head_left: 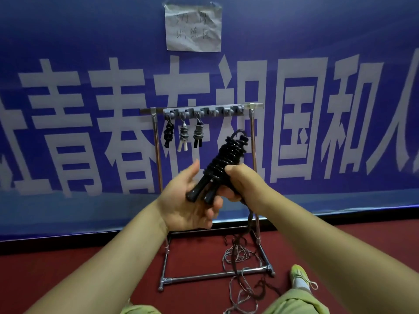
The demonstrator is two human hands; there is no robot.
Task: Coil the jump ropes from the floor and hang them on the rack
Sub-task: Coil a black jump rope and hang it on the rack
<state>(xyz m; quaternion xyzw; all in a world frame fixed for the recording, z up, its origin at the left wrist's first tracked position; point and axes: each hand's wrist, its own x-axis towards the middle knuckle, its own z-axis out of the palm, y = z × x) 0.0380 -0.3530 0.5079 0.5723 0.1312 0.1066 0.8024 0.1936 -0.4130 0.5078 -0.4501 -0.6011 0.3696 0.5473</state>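
In front of my chest, I hold a black jump rope [223,160], already wound into a tight bundle around its two handles. My right hand [240,182] is clamped round the lower middle of the bundle, fingers curled about the coils. My left hand [188,200] sits just beside it on the left, palm up and fingers loosely spread, with the two handle ends resting against it; it supports more than grips.

The bundle's long axis runs on a slant: handle ends low, near and left; a small loop of cord at the top, high, far and right. That loop points toward the rack [201,109], which stands beyond my hands against a blue banner [68,123].

The rack's top bar carries a row of hooks. Three coiled ropes [184,137] hang from the left hooks; the hooks to the right of them look free, and they lie just above and a little left of the loop. My right hand is the nearer one to those hooks, so I judge it should carry the bundle up and away from me, loop first.

A loose tail of cord trails down from under my right hand to the red floor [68,279], where tangled ropes [244,264] lie across the rack's base. That tail may still need tucking in, or belong to another rope; I cannot tell.
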